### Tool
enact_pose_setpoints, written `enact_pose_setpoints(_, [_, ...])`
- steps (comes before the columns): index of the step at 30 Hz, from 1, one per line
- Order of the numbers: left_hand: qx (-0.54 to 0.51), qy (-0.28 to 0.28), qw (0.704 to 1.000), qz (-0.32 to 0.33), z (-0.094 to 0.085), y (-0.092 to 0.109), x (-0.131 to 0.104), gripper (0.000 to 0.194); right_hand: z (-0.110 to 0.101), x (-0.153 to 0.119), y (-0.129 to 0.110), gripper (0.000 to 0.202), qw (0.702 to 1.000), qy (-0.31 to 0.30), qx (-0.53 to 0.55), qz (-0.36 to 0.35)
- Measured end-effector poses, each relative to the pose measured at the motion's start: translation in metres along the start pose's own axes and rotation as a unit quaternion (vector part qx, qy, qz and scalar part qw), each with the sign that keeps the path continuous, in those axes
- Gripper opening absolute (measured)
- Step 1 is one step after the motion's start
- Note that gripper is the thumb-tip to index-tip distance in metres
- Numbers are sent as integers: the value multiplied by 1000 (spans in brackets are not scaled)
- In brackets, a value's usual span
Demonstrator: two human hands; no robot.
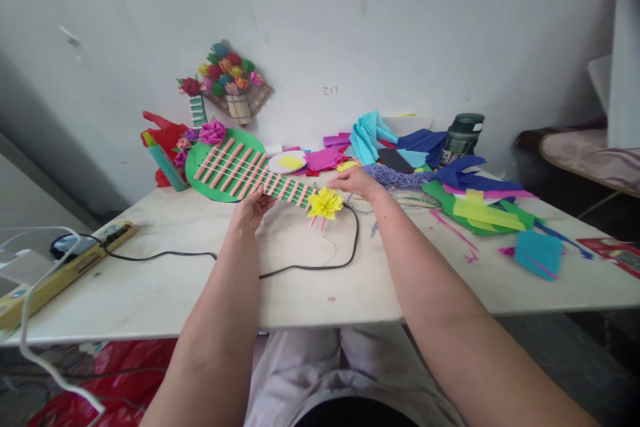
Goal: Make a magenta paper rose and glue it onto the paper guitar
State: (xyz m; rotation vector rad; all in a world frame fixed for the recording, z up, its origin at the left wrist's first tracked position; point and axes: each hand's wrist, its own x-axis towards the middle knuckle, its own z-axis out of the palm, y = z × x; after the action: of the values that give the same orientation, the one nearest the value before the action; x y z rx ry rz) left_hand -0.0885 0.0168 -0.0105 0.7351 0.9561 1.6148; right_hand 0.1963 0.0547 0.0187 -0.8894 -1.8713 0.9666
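Observation:
A guitar-shaped paper craft with a green body, pink cross bars and white strings tilts over the table. My left hand is closed on the lower edge of its neck, near the body. Purple and pink paper flowers decorate the body's upper left. On the far end of the neck sits a yellow paper flower. My right hand is at that flower's upper edge, its fingertips drawn together. Whatever lies between those fingertips is too small to make out.
Coloured crepe paper, a purple yarn bundle and a dark bottle line the back right. A black cable crosses the table from a power strip. A flower-basket craft is against the wall.

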Motion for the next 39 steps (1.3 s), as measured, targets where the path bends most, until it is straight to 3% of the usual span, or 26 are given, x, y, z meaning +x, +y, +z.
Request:
enact_pose_setpoints(7, [-1,-6,1000,3,-1,-1,1,8,-2,0,-3,27,999,-30,-26,-2])
enact_pose_setpoints(13, [17,-23,1000,0,-1,-2,1,12,-2,-5,-17,13,997,-60,-27,44])
enact_pose_setpoints(23, [22,-36,999,-3,-2,-3,2,10,4,1,-22,5,980,-112,-147,67])
enact_pose_setpoints(39, [32,-42,999,1,-3,-4,4,14,14,3,-22,9,969,-70,-233,45])
